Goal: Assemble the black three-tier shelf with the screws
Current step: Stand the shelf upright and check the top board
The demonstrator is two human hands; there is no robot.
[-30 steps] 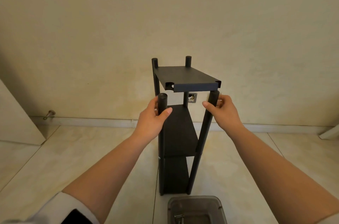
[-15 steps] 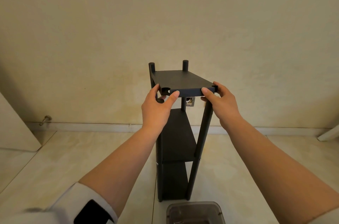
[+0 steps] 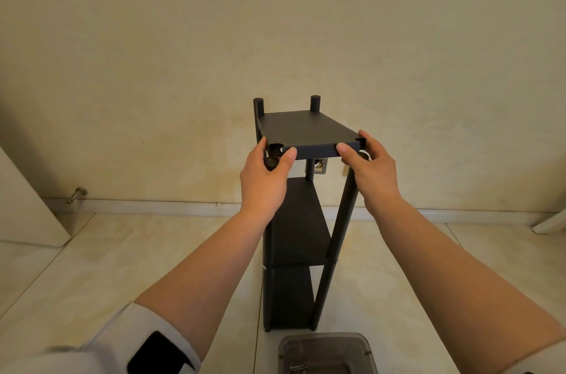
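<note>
The black three-tier shelf stands upright on the tiled floor in front of the wall. Its top panel sits between the two far posts, and its near edge lies above the tops of the two near posts. My left hand grips the near left corner of the top panel, thumb on the front edge, with the near left post top just below it. My right hand grips the near right corner of the panel, thumb on the front edge. The middle panel and bottom tier lie below.
A clear plastic tray with small metal parts sits on the floor just in front of the shelf's base. A white board leans at the left, with a metal door stop by the skirting. A wall socket shows behind the shelf.
Both hands have moved up from the near posts to the near corners of the top panel. The panel's near edge has come down closer to the near post tops.
</note>
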